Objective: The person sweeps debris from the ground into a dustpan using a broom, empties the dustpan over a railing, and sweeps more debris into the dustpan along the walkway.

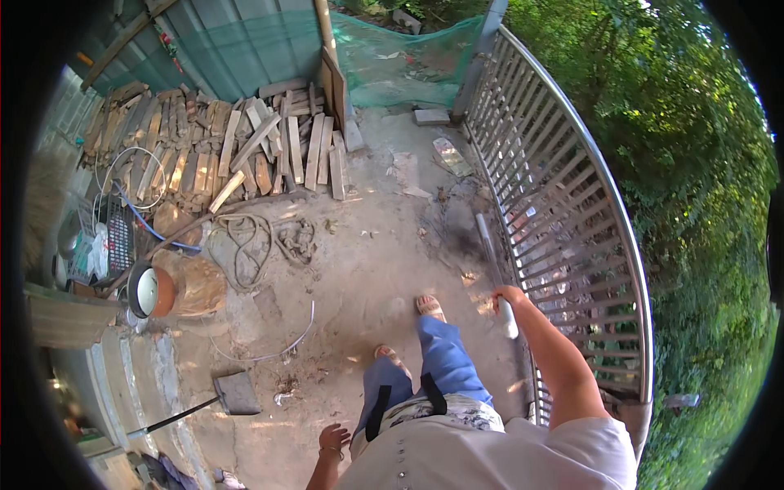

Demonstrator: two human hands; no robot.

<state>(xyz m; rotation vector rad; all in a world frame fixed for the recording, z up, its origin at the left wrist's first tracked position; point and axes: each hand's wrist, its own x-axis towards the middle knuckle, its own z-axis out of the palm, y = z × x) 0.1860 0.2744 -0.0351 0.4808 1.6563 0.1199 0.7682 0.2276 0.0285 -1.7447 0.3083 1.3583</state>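
My right hand [508, 297] reaches out beside the metal railing, its fingers wrapped round a white cylindrical thing [508, 320]. A grey tube [488, 245] lies in line beyond that hand, along the foot of the railing; whether the two are joined I cannot tell. Low in the view, my left hand [333, 439] hangs by my side with its fingers apart and nothing in it. The nearest thing to it is a dustpan [238, 394] with a long black handle, lying on the ground to the left.
A slatted metal railing [572, 90] bounds the right side, with bushes beyond. Stacked firewood [220, 147] fills the far left. Coiled rope [245, 249], a wooden stump [200, 282], a black crate [118, 233] and a thin hose [306, 331] lie leftward. Green netting [400, 73] hangs across the far end.
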